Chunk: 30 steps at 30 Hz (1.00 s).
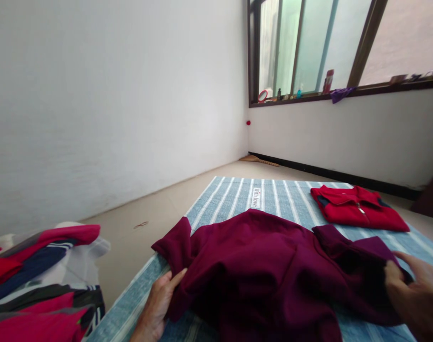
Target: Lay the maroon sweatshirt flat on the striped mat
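Maroon garment [266, 270] spread on striped mat [238, 194], one hand at each side.

Left hand [159, 304] at the garment's near-left edge, fingers closed on a fold of cloth, wrist cut off by the frame. Right hand [416, 294] at the garment's right sleeve, partly out of frame, fingers curled at the cuff; cannot tell how firmly gripped. Beyond the garment, small label [257, 198] on the mat reading "With love". Right of the label, folded red shirt [359, 206]. Left of the garment, off the mat, pile of clothes [42, 285], cut off. Small items on windowsill [309, 95] too tiny to identify.
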Each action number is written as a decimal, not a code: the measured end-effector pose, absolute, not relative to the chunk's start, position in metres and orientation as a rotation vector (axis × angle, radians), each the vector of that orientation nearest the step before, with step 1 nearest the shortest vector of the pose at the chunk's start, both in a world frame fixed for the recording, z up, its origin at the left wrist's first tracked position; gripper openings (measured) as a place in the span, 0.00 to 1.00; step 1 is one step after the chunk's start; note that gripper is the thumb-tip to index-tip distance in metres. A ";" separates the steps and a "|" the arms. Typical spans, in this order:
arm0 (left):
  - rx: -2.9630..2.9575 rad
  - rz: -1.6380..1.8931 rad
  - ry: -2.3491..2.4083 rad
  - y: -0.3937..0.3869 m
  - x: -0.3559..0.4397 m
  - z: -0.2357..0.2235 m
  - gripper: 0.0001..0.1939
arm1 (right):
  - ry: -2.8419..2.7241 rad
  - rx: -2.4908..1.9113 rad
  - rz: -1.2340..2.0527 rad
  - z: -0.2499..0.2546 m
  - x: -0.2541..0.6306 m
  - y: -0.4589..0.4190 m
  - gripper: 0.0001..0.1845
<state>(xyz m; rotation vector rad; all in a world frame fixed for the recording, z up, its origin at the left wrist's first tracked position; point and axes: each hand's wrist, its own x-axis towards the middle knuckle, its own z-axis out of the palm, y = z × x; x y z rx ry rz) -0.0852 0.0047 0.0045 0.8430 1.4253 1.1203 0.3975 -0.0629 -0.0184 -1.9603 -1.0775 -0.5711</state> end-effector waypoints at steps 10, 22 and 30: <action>0.808 1.166 1.395 0.000 -0.080 0.010 0.10 | -1.518 -1.790 0.021 -0.069 0.323 -0.019 0.20; 0.836 1.176 1.407 0.000 -0.084 0.001 0.15 | -1.499 -1.785 0.086 -0.083 0.326 -0.021 0.22; 0.832 1.188 1.446 0.000 -0.081 0.001 0.10 | -1.482 -1.769 0.093 -0.084 0.326 -0.022 0.20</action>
